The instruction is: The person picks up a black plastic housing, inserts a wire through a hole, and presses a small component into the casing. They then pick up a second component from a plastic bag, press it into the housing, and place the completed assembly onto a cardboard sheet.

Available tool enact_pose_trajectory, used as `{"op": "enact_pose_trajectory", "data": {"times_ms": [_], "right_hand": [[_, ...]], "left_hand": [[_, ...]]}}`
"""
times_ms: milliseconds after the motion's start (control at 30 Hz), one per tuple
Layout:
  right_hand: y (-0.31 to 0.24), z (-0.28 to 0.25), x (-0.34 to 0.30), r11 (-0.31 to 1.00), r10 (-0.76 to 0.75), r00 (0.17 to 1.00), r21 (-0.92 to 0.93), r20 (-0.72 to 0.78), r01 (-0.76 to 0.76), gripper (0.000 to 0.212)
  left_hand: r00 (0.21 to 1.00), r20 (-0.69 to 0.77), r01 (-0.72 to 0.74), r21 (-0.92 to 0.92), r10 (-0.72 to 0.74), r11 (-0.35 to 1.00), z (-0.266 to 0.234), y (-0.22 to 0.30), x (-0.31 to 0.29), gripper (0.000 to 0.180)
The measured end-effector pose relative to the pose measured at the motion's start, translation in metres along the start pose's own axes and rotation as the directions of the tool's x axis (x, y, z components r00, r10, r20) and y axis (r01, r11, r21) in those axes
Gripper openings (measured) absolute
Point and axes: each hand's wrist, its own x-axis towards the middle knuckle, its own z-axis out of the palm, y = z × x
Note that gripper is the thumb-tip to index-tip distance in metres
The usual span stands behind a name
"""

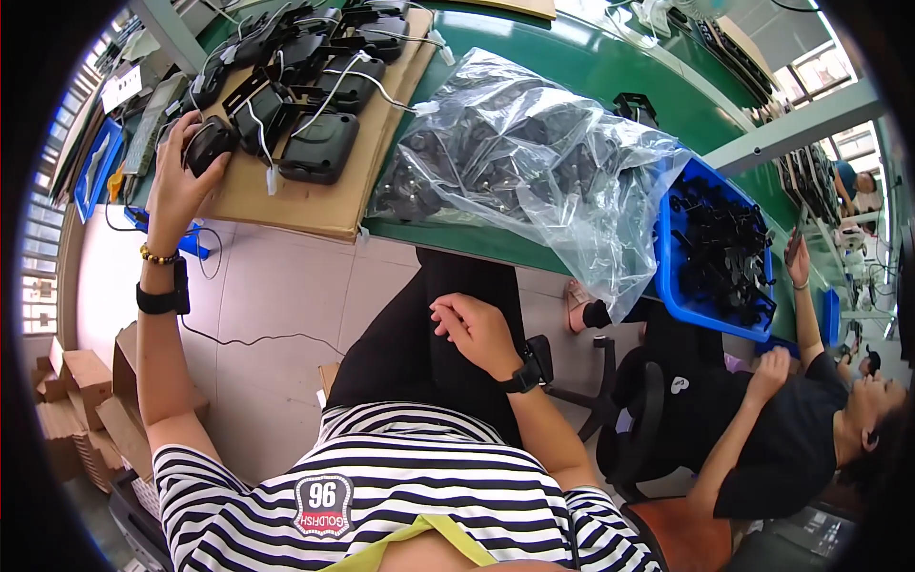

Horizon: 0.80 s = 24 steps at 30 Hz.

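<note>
My left hand [186, 176] reaches up to the left end of a brown cardboard sheet [286, 202] on the green table. Its thumb and fingers are wrapped round a black rounded plastic unit [211, 145]. Beside it, several black box-shaped units [319, 148] with white cables and plugs stand in rows on the cardboard. My right hand [474, 329] rests over my lap, away from the table, with its fingers loosely bent and nothing visible in them.
A clear plastic bag [515, 157] full of black parts lies mid-table. Right of it, a blue bin [667, 276] holds small black parts. A seated co-worker [762, 429] works at the right. Cardboard boxes [91, 386] stand on the floor at left.
</note>
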Motion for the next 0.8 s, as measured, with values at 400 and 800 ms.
{"op": "enact_pose_trajectory", "data": {"times_ms": [400, 800], "right_hand": [[0.000, -0.001, 0.001, 0.999, -0.029, 1.000, -0.025, -0.002, 0.029, 0.013], [-0.012, -0.006, -0.007, 0.966, 0.086, 0.992, 0.236, 0.094, -0.106, 0.022]], "left_hand": [[0.988, -0.094, -0.112, 0.142, 0.126, 0.984, 0.004, -0.012, 0.004, 0.068], [0.914, -0.387, -0.236, -0.273, 0.118, 0.932, -0.022, 0.064, -0.058, 0.091]]}}
